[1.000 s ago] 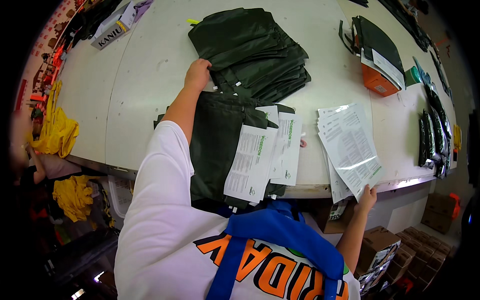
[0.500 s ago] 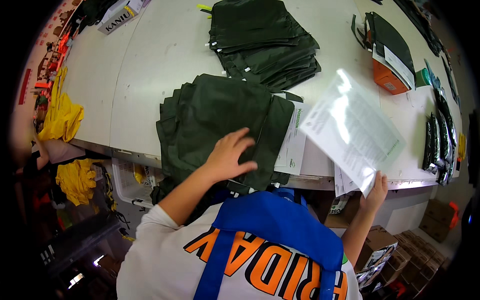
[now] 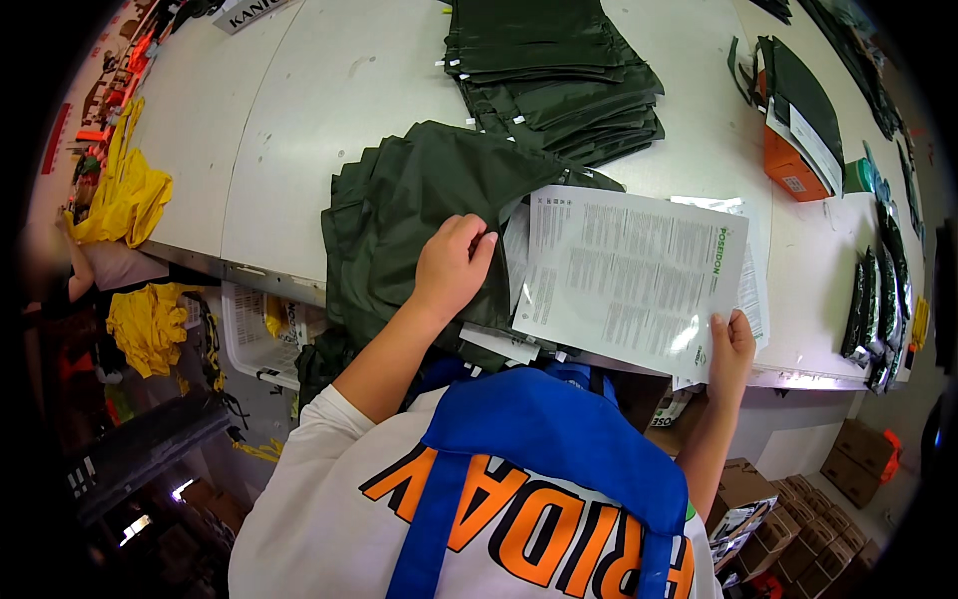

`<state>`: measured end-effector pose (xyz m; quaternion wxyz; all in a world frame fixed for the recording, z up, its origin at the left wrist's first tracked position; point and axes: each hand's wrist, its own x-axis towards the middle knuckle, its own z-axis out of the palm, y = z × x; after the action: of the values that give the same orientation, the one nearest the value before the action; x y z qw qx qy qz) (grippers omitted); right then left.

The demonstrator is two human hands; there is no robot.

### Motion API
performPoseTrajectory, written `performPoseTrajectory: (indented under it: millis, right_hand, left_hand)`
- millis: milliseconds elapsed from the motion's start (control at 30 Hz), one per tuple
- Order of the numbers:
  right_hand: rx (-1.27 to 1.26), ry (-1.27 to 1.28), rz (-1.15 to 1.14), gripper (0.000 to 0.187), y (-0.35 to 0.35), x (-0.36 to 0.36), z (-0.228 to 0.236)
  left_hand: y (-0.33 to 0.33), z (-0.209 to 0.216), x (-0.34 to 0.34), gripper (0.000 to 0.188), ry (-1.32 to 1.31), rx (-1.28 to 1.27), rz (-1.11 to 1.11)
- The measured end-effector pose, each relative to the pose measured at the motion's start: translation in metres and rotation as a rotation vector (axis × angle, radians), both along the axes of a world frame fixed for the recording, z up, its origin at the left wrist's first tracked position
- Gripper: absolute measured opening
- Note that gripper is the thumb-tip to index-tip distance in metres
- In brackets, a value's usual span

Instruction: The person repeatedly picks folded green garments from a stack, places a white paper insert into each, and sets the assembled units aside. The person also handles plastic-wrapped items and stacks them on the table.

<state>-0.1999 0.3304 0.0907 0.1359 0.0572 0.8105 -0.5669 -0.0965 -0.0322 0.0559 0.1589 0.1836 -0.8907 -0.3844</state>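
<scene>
Printed sheet (image 3: 624,275) is gripped near its lower right corner by the right hand (image 3: 733,349), thumb on top, other fingers mostly hidden underneath. Sheet is held over the front of the table (image 3: 289,140), its left end right by the edge of the dark green fabric pile (image 3: 399,220). Left hand (image 3: 451,270) is placed on that fabric, fingers curled together; whether cloth is pinched cannot be told. More sheets (image 3: 755,299) are partly covered by the held one; a second fabric pile (image 3: 559,110) is set farther back. Risks, as judged: far end could be bent or drooped, only one corner being gripped; left edge could be snagged on the cloth; lower sheets could be dragged off the table edge
</scene>
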Motion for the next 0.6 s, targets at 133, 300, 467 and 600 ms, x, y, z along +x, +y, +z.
performPoseTrajectory:
  millis: [133, 300, 467, 600]
  right_hand:
    - [-0.009, 0.022, -0.037, 0.013, -0.005, -0.008, 0.016]
    - [-0.053, -0.02, -0.007, 0.013, 0.001, -0.008, 0.013]
    - [-0.109, -0.002, -0.038, 0.013, -0.019, 0.0, -0.016]
    - [-0.065, 0.036, -0.034, 0.013, -0.015, 0.001, -0.014]
  left_hand:
    - [0.0, 0.003, 0.0, 0.012, -0.01, -0.017, -0.033]
    - [0.006, -0.007, -0.002, 0.017, -0.127, 0.115, -0.074]
    - [0.023, -0.03, -0.013, 0.031, -0.398, -0.283, -0.132]
    - [0.012, -0.047, -0.017, 0.027, -0.411, -0.2, -0.145]
